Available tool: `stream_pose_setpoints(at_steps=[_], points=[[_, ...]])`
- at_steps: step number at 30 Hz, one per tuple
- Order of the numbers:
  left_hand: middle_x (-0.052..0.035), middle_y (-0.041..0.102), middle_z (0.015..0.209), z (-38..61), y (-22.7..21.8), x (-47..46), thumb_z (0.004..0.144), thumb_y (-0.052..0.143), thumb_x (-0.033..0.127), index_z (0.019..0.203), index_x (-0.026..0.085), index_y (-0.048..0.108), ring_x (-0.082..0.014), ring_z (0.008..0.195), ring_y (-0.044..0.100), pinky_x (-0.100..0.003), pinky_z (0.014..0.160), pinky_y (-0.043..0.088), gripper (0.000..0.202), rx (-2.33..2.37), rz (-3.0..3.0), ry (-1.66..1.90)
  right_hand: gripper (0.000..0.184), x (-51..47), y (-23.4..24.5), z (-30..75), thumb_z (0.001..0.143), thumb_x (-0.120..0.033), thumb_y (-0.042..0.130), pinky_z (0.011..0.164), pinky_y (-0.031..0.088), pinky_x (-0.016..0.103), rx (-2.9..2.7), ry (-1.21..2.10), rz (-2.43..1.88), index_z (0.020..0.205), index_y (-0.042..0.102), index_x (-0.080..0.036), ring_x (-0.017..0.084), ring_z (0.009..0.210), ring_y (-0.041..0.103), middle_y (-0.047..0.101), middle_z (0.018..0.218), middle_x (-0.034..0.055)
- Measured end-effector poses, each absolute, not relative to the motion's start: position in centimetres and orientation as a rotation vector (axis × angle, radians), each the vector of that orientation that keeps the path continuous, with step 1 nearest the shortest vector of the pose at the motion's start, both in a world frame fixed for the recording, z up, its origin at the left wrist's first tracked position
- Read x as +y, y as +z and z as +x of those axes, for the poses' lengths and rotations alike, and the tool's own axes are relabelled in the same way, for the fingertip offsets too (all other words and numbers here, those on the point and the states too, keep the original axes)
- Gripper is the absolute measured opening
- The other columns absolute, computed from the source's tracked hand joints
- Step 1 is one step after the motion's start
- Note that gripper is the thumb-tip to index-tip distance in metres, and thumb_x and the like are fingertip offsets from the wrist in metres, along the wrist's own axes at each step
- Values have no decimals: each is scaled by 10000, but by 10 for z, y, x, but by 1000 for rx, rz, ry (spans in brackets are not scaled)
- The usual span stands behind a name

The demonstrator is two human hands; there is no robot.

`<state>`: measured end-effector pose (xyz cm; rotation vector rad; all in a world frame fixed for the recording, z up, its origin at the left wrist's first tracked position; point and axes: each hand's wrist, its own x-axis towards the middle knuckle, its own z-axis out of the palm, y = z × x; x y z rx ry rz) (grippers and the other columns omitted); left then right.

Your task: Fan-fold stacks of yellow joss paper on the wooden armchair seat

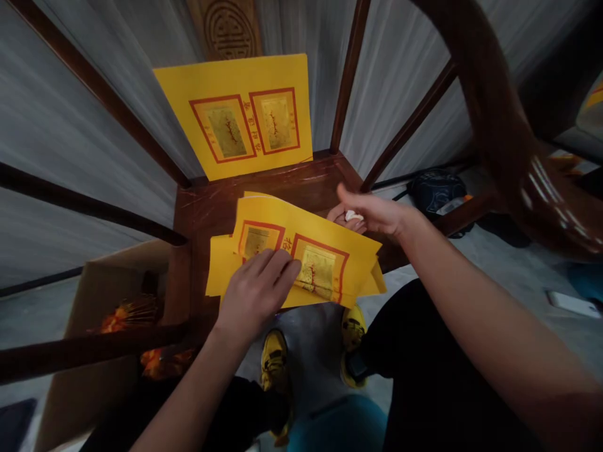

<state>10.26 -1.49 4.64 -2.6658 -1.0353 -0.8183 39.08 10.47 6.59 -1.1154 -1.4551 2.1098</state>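
Note:
Several yellow joss paper sheets, with red frames and gold foil patches, lie in an uneven stack on the dark wooden chair seat. My left hand is over the top sheet with its fingers curled and closed at the paper; the fingertips are partly hidden. By the stack's right corner, my right hand has its palm turned up and its thumb raised. A small white crumpled piece rests in its bent fingers. Another joss paper sheet stands upright against the chair back.
Brown chair spindles and a curved armrest surround the seat. A cardboard box at the left holds orange-red bundles. Below are my yellow shoes and a teal round surface. A phone-like white object lies at the right.

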Motion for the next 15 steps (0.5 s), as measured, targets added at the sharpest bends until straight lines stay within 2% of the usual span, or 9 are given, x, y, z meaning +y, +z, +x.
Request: stream_pose_setpoints(at_steps=[3, 5, 7, 11, 13, 15], points=[[-79, 689, 871, 104, 42, -16, 942, 496, 56, 1099, 241, 720, -254, 796, 592, -376, 725, 482, 330, -978, -2625, -786, 458, 100, 61, 387, 751, -593, 894, 494, 250, 225, -1876, 1861, -1133, 760, 730, -165, 70, 533, 369, 511, 617, -46], [-90, 696, 925, 101, 42, -16, 918, 516, 45, 1166, 238, 699, -263, 824, 591, -392, 755, 487, 364, -984, -2569, -829, 395, 99, 60, 383, 742, -525, 907, 533, 326, 233, -1942, 1766, -1122, 763, 729, -173, 92, 576, 468, 590, 669, -28], [-94, 698, 1009, 99, 45, -14, 874, 551, 21, 1219, 252, 683, -262, 856, 591, -402, 785, 485, 435, -1035, -2471, -912, 362, 98, 61, 379, 754, -508, 889, 552, 370, 242, -1898, 1714, -1087, 791, 737, -181, 107, 593, 514, 620, 687, -24], [-96, 665, 1094, 93, 54, -9, 775, 611, -8, 1272, 280, 665, -287, 957, 596, -449, 865, 480, 577, -1233, -2238, -1157, 336, 97, 67, 372, 753, -475, 896, 539, 368, 237, -1825, 1632, -977, 819, 740, -185, 102, 582, 513, 615, 677, -33], [-107, 636, 1098, 90, 58, -6, 761, 649, 22, 1282, 277, 652, -321, 1028, 583, -503, 935, 464, 580, -1380, -2121, -1306, 350, 96, 69, 371, 754, -486, 897, 537, 367, 236, -1789, 1619, -959, 818, 728, -186, 102, 584, 513, 615, 680, -34], [-147, 585, 1189, 87, 61, -2, 776, 675, 61, 1320, 253, 631, -373, 1160, 531, -582, 1033, 401, 579, -1488, -2152, -1384, 376, 96, 71, 372, 761, -515, 890, 531, 358, 235, -1782, 1618, -975, 825, 720, -186, 104, 583, 513, 617, 684, -31]])
